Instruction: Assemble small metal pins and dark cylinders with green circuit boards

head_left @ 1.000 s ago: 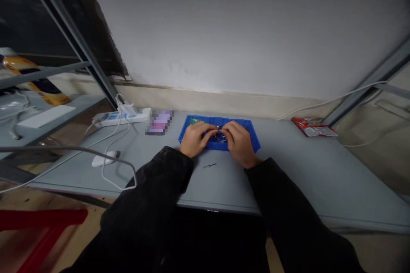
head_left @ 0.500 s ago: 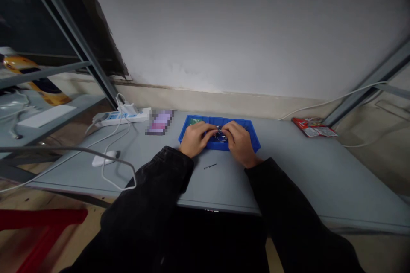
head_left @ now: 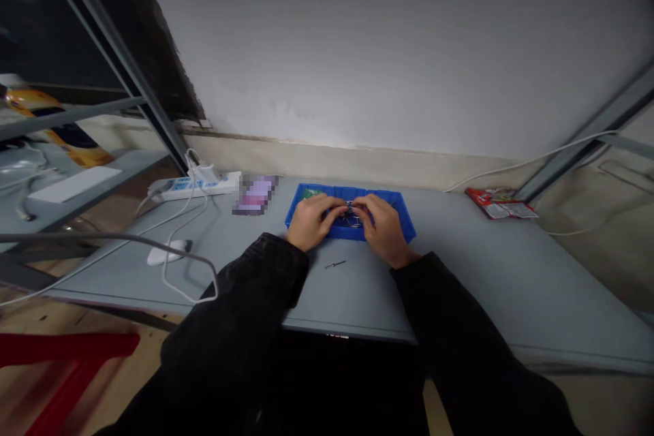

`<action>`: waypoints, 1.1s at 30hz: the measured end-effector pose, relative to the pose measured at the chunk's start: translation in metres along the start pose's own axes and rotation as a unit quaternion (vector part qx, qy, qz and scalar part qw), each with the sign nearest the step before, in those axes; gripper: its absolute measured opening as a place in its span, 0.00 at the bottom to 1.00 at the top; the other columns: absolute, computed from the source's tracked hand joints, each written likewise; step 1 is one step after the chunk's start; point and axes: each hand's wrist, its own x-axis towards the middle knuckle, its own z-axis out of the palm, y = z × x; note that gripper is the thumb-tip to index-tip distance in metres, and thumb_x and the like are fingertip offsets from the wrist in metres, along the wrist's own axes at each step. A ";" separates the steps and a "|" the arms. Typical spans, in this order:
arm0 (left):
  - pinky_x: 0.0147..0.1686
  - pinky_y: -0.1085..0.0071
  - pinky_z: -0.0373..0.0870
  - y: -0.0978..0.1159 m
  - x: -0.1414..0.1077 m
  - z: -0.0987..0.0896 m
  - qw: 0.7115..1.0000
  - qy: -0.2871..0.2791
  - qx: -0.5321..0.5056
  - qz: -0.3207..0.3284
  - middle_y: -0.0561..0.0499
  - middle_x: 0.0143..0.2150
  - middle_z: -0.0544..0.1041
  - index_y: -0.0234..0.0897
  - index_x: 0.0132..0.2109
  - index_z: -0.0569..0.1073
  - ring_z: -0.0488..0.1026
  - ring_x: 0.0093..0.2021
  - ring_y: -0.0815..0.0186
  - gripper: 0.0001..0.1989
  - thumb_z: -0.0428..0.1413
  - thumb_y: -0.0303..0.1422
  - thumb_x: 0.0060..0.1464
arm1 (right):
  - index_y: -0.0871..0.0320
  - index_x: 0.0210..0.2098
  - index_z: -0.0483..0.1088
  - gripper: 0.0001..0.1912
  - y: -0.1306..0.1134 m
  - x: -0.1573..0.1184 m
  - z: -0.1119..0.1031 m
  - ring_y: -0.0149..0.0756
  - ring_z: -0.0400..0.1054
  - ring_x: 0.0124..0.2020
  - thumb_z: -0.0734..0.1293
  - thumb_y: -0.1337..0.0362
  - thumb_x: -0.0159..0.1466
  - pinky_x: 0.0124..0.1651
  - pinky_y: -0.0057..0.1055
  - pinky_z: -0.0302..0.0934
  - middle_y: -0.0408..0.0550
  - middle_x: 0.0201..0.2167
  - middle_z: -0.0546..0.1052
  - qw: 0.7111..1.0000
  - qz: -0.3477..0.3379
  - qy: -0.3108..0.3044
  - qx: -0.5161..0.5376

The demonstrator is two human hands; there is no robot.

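Metal pins [head_left: 349, 205], seemingly, between pinched hands [head_left: 308, 221] [head_left: 382, 225]

Blue divided tray [head_left: 348, 234] lying flat, thin shiny metal pieces [head_left: 352, 221] jumbled in its middle compartment

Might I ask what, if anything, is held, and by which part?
Left hand and right hand apparently pinch a metal piece; which part is unclear.

On the right hand [head_left: 384, 230], the fingers [head_left: 360, 202] now sit very slightly nearer the left hand [head_left: 308, 222] than a moment ago.
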 end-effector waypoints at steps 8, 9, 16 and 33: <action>0.42 0.67 0.72 -0.001 -0.001 0.000 1.000 -0.002 -0.001 0.001 0.47 0.38 0.80 0.35 0.43 0.78 0.76 0.39 0.66 0.09 0.54 0.34 0.65 | 0.55 0.35 0.68 0.10 0.001 0.001 -0.001 0.38 0.67 0.35 0.59 0.63 0.72 0.42 0.35 0.60 0.47 0.33 0.74 1.000 0.008 0.009 -0.014; 0.43 0.66 0.73 -0.001 -0.001 0.000 1.000 0.000 -0.002 0.000 0.47 0.39 0.80 0.35 0.43 0.78 0.76 0.39 0.65 0.09 0.55 0.34 0.65 | 0.55 0.35 0.68 0.11 0.000 0.001 -0.001 0.38 0.68 0.36 0.58 0.63 0.73 0.42 0.35 0.61 0.47 0.33 0.74 1.000 0.005 0.008 -0.011; 0.42 0.67 0.73 -0.001 -0.001 0.000 1.000 0.004 -0.004 -0.005 0.48 0.39 0.80 0.36 0.43 0.78 0.76 0.38 0.66 0.08 0.56 0.34 0.65 | 0.56 0.42 0.68 0.05 0.004 -0.001 0.001 0.39 0.68 0.34 0.63 0.62 0.70 0.40 0.35 0.61 0.47 0.34 0.75 0.999 0.028 0.018 -0.014; 0.43 0.67 0.73 -0.002 -0.001 0.001 1.000 0.005 -0.005 -0.009 0.48 0.39 0.80 0.35 0.43 0.78 0.77 0.39 0.66 0.09 0.55 0.34 0.65 | 0.56 0.35 0.67 0.11 0.004 0.000 0.000 0.38 0.67 0.33 0.60 0.61 0.72 0.40 0.34 0.59 0.46 0.31 0.74 1.000 0.025 0.007 -0.014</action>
